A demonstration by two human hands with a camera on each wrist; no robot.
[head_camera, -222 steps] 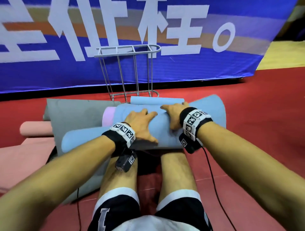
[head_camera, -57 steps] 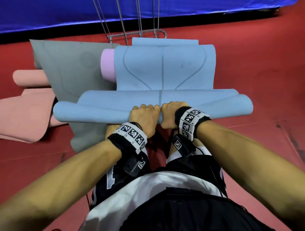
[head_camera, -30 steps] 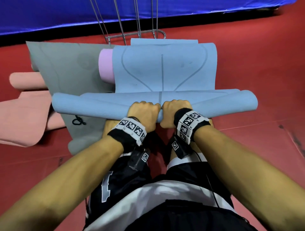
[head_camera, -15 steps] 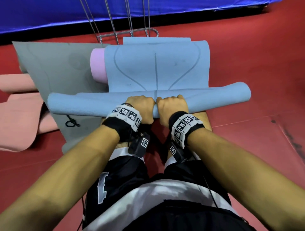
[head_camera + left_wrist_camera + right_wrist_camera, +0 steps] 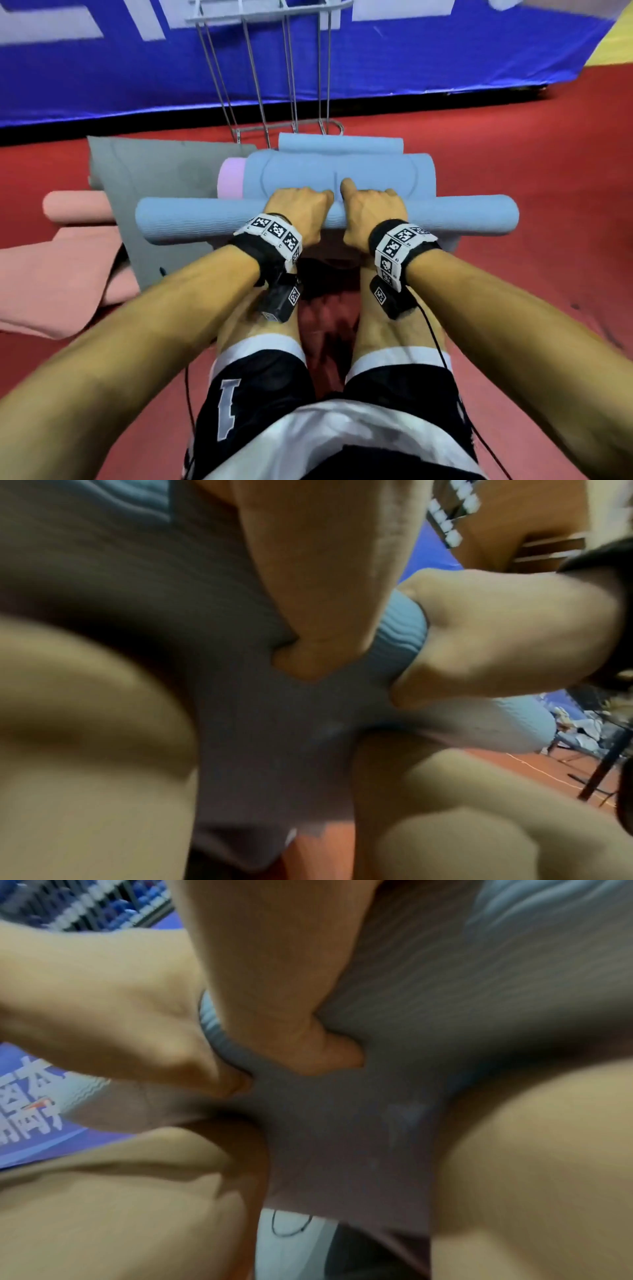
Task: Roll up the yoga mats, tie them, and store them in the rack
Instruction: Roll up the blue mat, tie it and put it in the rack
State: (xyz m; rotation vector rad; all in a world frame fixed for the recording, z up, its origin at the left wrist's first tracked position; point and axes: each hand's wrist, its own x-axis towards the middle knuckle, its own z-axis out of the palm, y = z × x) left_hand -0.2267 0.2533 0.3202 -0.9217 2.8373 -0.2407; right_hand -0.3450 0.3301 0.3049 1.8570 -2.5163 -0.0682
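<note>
A light blue yoga mat [image 5: 205, 222] lies partly rolled across my knees, and its flat remainder [image 5: 376, 171] stretches toward the wire rack [image 5: 274, 68]. My left hand [image 5: 298, 210] and right hand [image 5: 371, 209] sit side by side at the roll's middle, fingers curled over the top. In the left wrist view my thumb digs into the blue mat's underside [image 5: 404, 631]. The right wrist view shows the right thumb pressed in the same way into the blue mat [image 5: 411, 1015]. The fingertips are hidden behind the roll.
A lilac rolled mat [image 5: 231, 178] and a second blue roll [image 5: 339, 144] lie near the rack's foot. A grey mat [image 5: 154, 178] is spread on the left over salmon mats [image 5: 61, 274]. A black cord [image 5: 162, 271] peeks out on the grey mat. Red floor surrounds everything, with a blue banner [image 5: 102, 75] behind.
The roll has moved forward and grown thicker, and the flat part is shorter than half a second ago. My view has tilted up, showing more of the rack and banner.
</note>
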